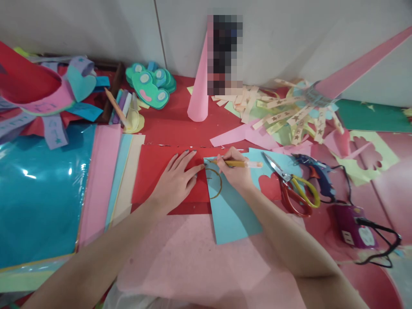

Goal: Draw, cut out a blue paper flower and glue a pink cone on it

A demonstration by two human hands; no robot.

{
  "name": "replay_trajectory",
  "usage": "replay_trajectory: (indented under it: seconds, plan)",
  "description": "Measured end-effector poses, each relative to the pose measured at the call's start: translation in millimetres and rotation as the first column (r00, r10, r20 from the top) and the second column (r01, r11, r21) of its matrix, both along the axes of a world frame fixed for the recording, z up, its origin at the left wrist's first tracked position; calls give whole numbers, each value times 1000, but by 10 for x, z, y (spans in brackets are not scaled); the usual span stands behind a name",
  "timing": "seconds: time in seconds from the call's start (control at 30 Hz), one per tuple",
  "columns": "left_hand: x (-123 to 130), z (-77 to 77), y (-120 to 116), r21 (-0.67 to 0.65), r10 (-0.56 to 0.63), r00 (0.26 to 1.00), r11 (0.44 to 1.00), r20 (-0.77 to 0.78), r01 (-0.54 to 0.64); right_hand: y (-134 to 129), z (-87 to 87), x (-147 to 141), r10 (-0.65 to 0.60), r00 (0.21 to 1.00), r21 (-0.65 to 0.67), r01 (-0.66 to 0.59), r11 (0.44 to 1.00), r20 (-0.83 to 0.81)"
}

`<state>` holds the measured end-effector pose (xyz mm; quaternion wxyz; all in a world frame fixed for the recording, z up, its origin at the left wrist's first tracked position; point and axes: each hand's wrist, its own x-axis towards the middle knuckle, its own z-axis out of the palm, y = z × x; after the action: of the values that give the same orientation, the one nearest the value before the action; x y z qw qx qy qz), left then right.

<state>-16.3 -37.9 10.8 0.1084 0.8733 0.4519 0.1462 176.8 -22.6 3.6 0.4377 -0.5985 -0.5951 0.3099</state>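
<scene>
My left hand (177, 184) lies on red paper (144, 171) with its fingers spread, the index fingertip at the left edge of a light blue sheet (231, 214). In my right hand (236, 171) is a yellow pencil (236, 163), its tip near the top left corner of that blue sheet. A brown curved line (220, 182) is drawn on the sheet below the pencil. Just right of my right hand are a red paper shape (269, 186) and scissors (286, 176) with one red and one yellow handle, lying partly open.
Colored paper sheets (99, 171) are stacked at the left. Pink cones (198, 94), green frog cutouts (154, 86) and paper strips (273, 111) stand or lie at the back. A glue gun (322, 176) and a purple box with a cord (354, 227) are at the right.
</scene>
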Motion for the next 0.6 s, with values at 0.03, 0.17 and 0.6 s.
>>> replay_trajectory:
  seconds: [0.03,0.17,0.6]
  plan:
    - [1,1,0,0,-1,1000,1000,0,1,-2,7,0,-3,1000,5,3,1000,3]
    - [4,2,-2,-6,-1,1000,1000,0,1,-13,55,-14,12,1000,5,-12,1000,-29]
    - [-5,-13,-3,1,-1,1000,1000,-1,1,-14,39,-32,113,984,-77,-124,989,-136]
